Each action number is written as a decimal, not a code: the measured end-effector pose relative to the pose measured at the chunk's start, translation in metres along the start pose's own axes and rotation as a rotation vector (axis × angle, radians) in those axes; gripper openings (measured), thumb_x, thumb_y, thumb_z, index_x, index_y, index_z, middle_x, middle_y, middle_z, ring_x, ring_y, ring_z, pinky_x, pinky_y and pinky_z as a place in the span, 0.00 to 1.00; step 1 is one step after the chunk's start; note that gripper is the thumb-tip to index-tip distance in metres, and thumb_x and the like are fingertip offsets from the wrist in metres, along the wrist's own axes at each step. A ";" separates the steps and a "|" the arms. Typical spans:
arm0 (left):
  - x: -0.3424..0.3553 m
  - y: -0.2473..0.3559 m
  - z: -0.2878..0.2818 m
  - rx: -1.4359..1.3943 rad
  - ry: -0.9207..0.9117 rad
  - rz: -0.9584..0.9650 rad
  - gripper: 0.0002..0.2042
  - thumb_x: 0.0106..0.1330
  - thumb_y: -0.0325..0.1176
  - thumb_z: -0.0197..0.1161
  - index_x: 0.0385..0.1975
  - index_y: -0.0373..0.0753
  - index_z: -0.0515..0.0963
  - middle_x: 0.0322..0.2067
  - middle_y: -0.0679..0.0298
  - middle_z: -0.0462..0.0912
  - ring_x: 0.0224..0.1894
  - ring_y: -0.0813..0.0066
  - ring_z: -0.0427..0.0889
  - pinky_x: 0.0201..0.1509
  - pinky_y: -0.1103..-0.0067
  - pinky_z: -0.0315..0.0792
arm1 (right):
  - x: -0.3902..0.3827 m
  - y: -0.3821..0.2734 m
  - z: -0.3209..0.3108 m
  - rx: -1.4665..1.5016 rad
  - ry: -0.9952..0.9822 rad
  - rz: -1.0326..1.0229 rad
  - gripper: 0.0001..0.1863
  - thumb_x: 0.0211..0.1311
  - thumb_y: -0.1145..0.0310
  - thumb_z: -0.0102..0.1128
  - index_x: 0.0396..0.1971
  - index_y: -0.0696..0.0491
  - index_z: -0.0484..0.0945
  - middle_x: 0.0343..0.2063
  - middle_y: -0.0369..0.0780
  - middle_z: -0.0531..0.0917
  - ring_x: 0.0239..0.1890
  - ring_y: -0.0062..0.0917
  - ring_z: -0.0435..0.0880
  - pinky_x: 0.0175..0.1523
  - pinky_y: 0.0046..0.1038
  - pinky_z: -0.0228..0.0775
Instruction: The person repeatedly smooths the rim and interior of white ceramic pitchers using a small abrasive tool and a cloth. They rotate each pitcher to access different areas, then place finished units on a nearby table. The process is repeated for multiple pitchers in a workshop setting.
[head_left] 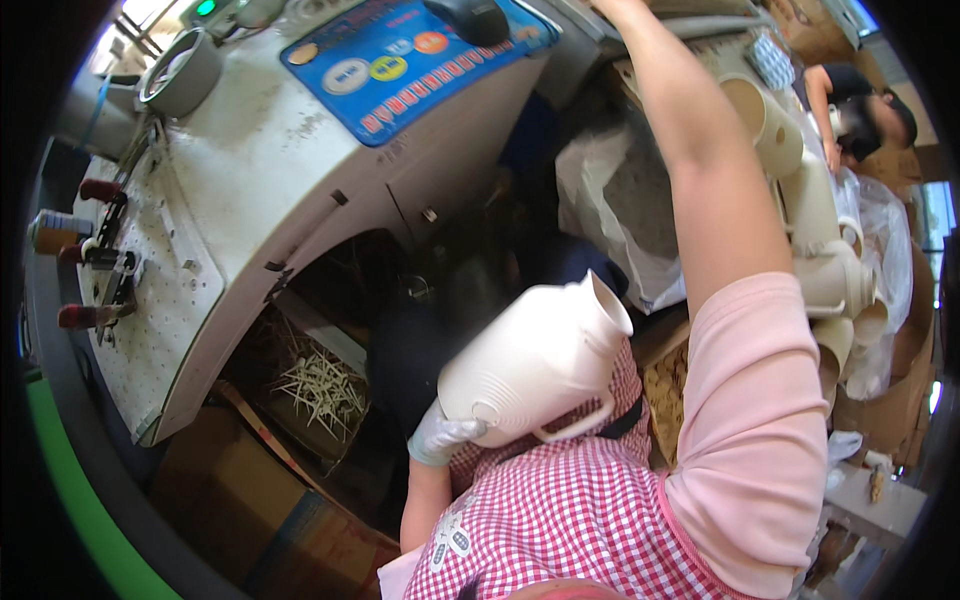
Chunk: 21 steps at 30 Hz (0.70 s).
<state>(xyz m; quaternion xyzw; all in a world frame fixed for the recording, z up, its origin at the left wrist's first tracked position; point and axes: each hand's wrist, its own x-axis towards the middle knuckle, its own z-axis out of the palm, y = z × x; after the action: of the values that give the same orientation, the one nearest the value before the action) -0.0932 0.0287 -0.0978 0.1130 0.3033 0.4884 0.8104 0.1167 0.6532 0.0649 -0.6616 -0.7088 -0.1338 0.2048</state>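
A white plastic jug-shaped body (pixel 530 370) with a side handle lies tilted across my lap, its open mouth toward the upper right. My left hand (pixel 445 435), in a pale glove, is closed around the jug's base end, with the thumb side against its wall. My right arm (pixel 725 170) stretches far forward past the bench corner. It runs out at the top edge, so the right hand and anything it touches are outside the picture. A red-and-white checked apron (pixel 560 510) lies beneath the jug.
A white worktable (pixel 240 130) at the left carries a blue mat (pixel 400 75), a grey round container (pixel 185 75) and red-handled toggle clamps (pixel 105 255). Thin offcuts (pixel 320 390) fill a box below. More cream jug bodies (pixel 825 280) stand at the right, near another person (pixel 845 110).
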 end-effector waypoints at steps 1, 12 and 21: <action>0.001 -0.001 0.000 0.032 0.033 0.032 0.49 0.47 0.37 0.82 0.70 0.27 0.63 0.63 0.57 0.76 0.64 0.64 0.75 0.70 0.67 0.67 | -0.003 -0.005 -0.005 -0.015 -0.022 -0.039 0.25 0.72 0.50 0.49 0.47 0.58 0.83 0.41 0.54 0.87 0.45 0.49 0.86 0.53 0.48 0.77; -0.036 -0.033 0.056 0.365 0.417 0.345 0.30 0.76 0.37 0.58 0.74 0.34 0.58 0.72 0.55 0.65 0.68 0.62 0.71 0.73 0.65 0.66 | -0.332 0.171 -0.215 0.692 -1.386 -0.106 0.14 0.72 0.60 0.60 0.37 0.58 0.83 0.25 0.36 0.86 0.23 0.17 0.85 0.27 0.22 0.77; -0.023 -0.047 0.118 0.237 0.403 0.498 0.22 0.81 0.36 0.51 0.67 0.27 0.66 0.65 0.51 0.71 0.65 0.59 0.75 0.67 0.60 0.77 | -0.643 0.346 -0.076 0.152 -0.588 0.469 0.16 0.56 0.70 0.72 0.42 0.57 0.78 0.46 0.52 0.82 0.49 0.51 0.81 0.50 0.44 0.76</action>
<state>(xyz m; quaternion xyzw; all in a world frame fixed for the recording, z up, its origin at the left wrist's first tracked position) 0.0043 -0.0009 -0.0185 0.1782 0.4752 0.6452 0.5711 0.4951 0.0808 -0.1968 -0.7988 -0.5746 0.1652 0.0663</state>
